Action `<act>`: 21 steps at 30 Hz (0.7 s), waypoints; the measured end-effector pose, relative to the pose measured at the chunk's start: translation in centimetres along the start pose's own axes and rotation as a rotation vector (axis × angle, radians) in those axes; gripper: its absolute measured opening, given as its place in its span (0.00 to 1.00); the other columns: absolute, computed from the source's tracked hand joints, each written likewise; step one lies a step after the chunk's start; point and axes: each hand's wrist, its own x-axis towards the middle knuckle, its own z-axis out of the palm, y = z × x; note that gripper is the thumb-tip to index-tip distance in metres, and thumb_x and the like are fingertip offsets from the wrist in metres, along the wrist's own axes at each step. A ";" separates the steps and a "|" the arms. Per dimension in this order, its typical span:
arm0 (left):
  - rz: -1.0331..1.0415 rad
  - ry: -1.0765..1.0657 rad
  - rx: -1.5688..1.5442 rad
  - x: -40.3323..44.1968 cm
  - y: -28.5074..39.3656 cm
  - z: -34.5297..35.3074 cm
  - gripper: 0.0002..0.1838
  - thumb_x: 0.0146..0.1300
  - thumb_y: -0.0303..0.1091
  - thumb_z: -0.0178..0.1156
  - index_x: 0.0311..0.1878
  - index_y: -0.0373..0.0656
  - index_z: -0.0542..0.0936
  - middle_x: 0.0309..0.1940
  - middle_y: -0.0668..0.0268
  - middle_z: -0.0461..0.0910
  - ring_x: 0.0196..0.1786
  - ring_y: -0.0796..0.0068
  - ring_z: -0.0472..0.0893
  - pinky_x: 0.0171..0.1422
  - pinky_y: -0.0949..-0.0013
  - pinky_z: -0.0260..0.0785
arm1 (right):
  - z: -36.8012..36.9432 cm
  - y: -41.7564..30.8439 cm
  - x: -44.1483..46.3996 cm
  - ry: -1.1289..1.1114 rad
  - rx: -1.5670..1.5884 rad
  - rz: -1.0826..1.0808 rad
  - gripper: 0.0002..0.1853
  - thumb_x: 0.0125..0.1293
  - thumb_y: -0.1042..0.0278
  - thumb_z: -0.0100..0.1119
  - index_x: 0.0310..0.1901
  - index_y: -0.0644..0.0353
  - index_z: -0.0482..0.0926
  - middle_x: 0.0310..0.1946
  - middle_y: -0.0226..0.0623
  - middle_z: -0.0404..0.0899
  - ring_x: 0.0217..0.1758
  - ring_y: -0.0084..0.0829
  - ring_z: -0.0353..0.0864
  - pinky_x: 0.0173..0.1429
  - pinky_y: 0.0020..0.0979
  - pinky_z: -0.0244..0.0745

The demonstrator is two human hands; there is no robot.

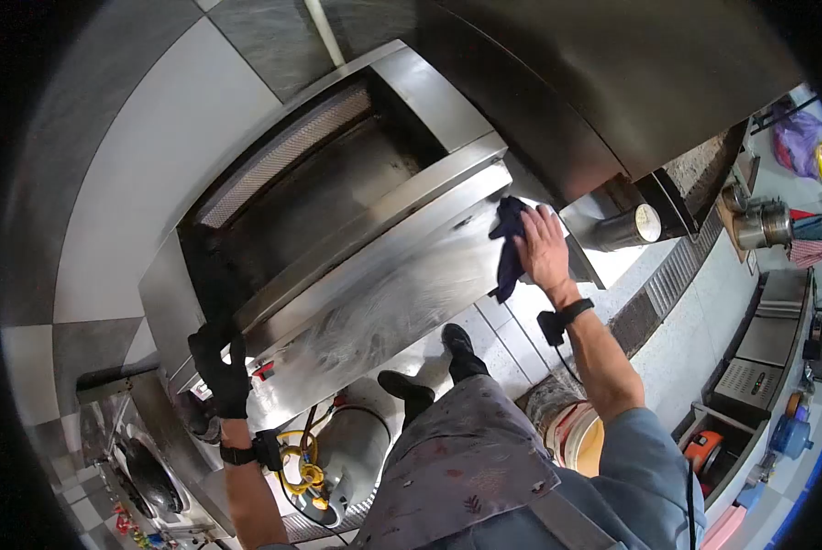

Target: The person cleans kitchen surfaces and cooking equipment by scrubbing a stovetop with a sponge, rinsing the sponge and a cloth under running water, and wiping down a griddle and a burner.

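Under my right hand (545, 246) a dark cloth (510, 240) is pressed against the right end of the metal front panel (392, 293), which shows whitish smears. My left hand (222, 371), in a black glove, is at the left corner of the metal appliance (365, 215), near a small red part (263, 370). The gloved fingers are dark against the dark corner, and what they hold, if anything, is hard to make out. The appliance has an open, dark, stained top well with a mesh strip (287, 156) along its back.
A grey gas cylinder (354, 449) with a yellow hose (303, 472) stands below the panel. To the right are a bucket (578, 435), a metal cylinder (626, 229) and a counter (759, 362). A burner unit (145, 467) is at lower left.
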 end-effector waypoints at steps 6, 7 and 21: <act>-0.059 -0.010 0.051 -0.1 0.7 0.0 0.18 0.66 0.29 0.66 0.59 0.39 0.82 0.47 0.57 0.82 0.51 0.59 0.79 0.59 0.57 0.71 | -1.3 3.0 -3.6 0.044 0.008 0.102 0.23 0.68 0.75 0.58 0.65 0.69 0.74 0.68 0.55 0.74 0.74 0.57 0.71 0.80 0.51 0.63; -0.142 -0.021 -0.019 0.0 1.0 0.0 0.18 0.66 0.29 0.66 0.59 0.39 0.82 0.48 0.58 0.82 0.51 0.61 0.79 0.58 0.59 0.73 | -1.0 3.1 -3.9 0.056 0.013 0.098 0.25 0.65 0.76 0.58 0.64 0.70 0.74 0.68 0.56 0.74 0.75 0.57 0.69 0.81 0.51 0.62; -0.162 0.004 -0.008 0.0 1.2 0.3 0.13 0.65 0.27 0.68 0.52 0.40 0.82 0.45 0.60 0.81 0.51 0.60 0.79 0.63 0.59 0.68 | 1.9 2.5 5.4 -0.081 0.186 -0.061 0.28 0.66 0.76 0.53 0.68 0.70 0.72 0.72 0.55 0.71 0.77 0.54 0.67 0.80 0.46 0.64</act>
